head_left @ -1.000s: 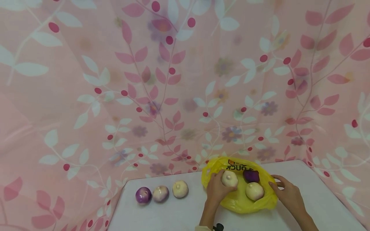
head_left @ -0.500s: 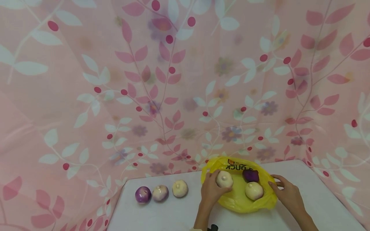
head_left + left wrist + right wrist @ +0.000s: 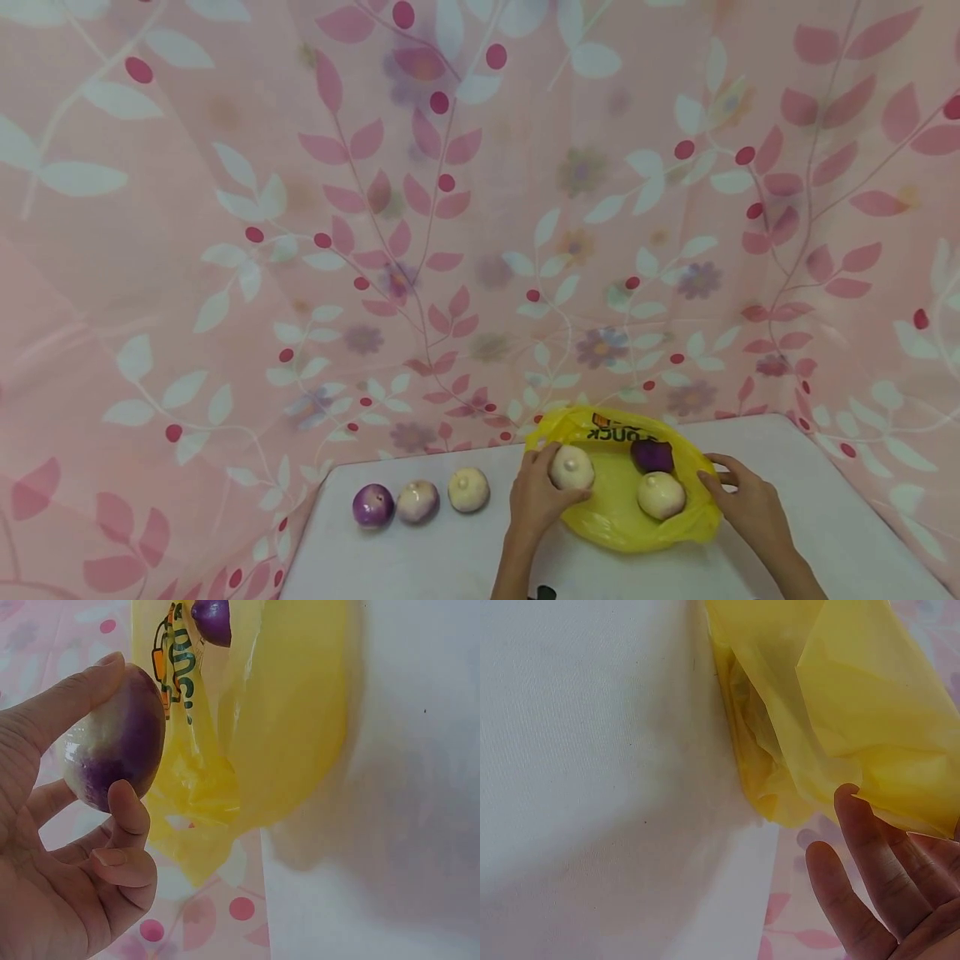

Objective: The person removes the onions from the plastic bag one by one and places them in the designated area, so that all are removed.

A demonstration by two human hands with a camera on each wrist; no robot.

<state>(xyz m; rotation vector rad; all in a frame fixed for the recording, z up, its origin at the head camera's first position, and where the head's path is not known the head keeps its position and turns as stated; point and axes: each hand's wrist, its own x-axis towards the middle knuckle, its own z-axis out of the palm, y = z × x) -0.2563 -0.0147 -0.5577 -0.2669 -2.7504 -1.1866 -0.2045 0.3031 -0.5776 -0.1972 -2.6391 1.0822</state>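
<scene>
Bulbs and bag, with places given from the yellow bag (image 3: pixel 626 529), which sits near the far edge of the tabletop (image 3: pixel 450 558), mouth open toward the viewer. At the bag's left rim, the left hand (image 3: pixel 536 500) pinches a white-and-purple bulb (image 3: pixel 572 467) between thumb and fingers; seen from the head, this bulb overlaps the mouth, and its height over the rim cannot be told. At the bag's right rim, the right hand (image 3: pixel 752 510) pinches the film between thumb and fingertips, the other fingers extended.

Inside the bag, toward its right wall, are a white bulb (image 3: pixel 662 495) and, just behind it, a purple bulb (image 3: pixel 652 456); between these and the held bulb, a patch of yellow lining lies exposed. The far wall bears dark lettering and, in the head view, stands across the tabletop's rear edge, before a floral cloth (image 3: pixel 465 317).

Left of the bag, three bulbs form a row: a pale bulb (image 3: pixel 468 489) nearest it, then a two-tone bulb (image 3: pixel 417 502), then a glossy violet bulb (image 3: pixel 373 506) farthest out. White surface separates the row from the bag; more extends rightward from the bag to the slanting side edge.
</scene>
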